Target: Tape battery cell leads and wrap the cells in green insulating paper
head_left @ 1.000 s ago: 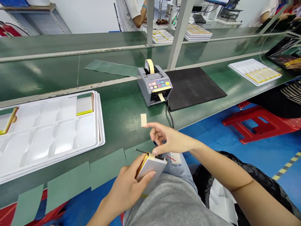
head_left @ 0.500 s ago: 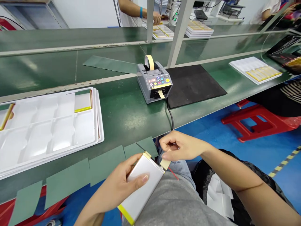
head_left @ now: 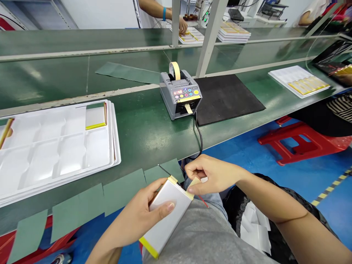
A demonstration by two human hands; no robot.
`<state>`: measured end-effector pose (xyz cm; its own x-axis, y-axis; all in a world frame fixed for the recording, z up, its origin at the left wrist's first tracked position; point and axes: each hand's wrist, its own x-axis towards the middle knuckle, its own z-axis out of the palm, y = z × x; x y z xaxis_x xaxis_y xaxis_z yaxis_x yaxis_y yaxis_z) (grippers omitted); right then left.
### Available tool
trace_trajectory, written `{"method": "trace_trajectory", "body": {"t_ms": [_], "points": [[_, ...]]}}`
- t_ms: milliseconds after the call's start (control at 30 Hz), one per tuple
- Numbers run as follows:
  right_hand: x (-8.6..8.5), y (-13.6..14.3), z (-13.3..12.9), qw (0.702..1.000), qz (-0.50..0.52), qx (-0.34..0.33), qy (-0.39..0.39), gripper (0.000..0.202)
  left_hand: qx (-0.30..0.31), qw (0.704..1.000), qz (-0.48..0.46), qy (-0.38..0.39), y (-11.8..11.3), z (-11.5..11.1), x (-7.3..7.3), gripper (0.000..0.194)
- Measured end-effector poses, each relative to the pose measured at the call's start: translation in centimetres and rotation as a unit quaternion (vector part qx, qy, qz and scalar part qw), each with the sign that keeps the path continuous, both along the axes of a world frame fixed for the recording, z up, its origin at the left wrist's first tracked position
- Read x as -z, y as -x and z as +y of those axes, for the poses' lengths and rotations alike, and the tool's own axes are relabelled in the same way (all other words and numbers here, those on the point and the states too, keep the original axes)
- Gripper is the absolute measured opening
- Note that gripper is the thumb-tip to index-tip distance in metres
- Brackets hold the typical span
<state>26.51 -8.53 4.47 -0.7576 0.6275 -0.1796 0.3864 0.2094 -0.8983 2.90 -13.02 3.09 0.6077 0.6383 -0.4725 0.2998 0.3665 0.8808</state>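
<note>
My left hand (head_left: 150, 209) is closed around a silver pouch battery (head_left: 172, 216), its thumb lying flat on the face. Yellow tape edges the battery's lower end, and a dark wire and a red wire stick out at its top end. At the top right corner my right hand (head_left: 206, 174) pinches a short strip of cream masking tape (head_left: 194, 182) between thumb and forefinger. The strip's lower end touches the battery's corner. A grey tape dispenser (head_left: 181, 93) stands on the bench beyond, with a cut piece of tape showing at its mouth.
Stacked white trays (head_left: 60, 146) at the left hold a few batteries. Green paper sheets (head_left: 78, 205) hang along the bench edge. A black mat (head_left: 228, 98) lies right of the dispenser. A red stool (head_left: 305, 141) and a black bag (head_left: 236, 209) are at the right. A co-worker's hand (head_left: 182, 26) works across the bench.
My right hand has shifted slightly left and brought the tape strip down against the battery's top corner. The left hand holds the battery almost as before.
</note>
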Motion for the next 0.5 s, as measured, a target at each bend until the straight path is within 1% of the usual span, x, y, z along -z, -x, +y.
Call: {"method": "trace_trajectory", "body": {"t_ms": [100,167,233,333,433,500], "points": [[-0.22,0.31,-0.14,0.998,-0.049,0.020,-0.043,0.038,-0.007,1.000,0.007,-0.017,0.20,-0.27,0.49,0.029],[-0.28,0.57,-0.25,0.993,-0.095,0.033,-0.069,0.037,-0.002,0.999,0.027,-0.028,0.33,-0.43,0.56,0.028],[-0.23,0.76,-0.34,0.987,-0.129,0.040,-0.082,0.035,-0.003,0.998,0.050,-0.047,0.43,-0.53,0.41,0.028],[-0.07,0.78,-0.44,0.984,-0.148,0.057,-0.079,0.029,-0.027,0.995,0.066,-0.067,0.40,-0.61,0.04,0.033],[0.01,0.39,-0.48,0.986,-0.138,0.066,-0.061,0.045,-0.041,0.994,0.074,-0.068,0.19,-0.72,-0.07,0.043],[0.08,0.00,-0.54,0.988,-0.123,0.067,-0.058,0.053,-0.046,0.992,0.085,-0.078,0.00,-0.92,0.18,0.046]]}}
